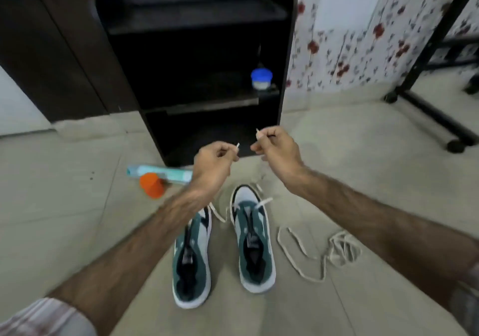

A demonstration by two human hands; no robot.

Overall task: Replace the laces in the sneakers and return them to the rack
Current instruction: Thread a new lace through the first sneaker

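Two green-and-white sneakers are set side by side on the tiled floor, toes toward the dark shoe rack (286,58): left sneaker (193,260), right sneaker (255,242). A white lace (264,202) is threaded through the right sneaker; its tips are pinched between curled fingers of the left hand (212,165) and right hand (276,151), both raised above the shoes. A loose lace (318,254) is coiled on the floor just right of the sneakers. An orange cap (152,185) and a teal tube (160,173) lie left. A blue-lidded jar (261,79) is seen on a rack shelf.
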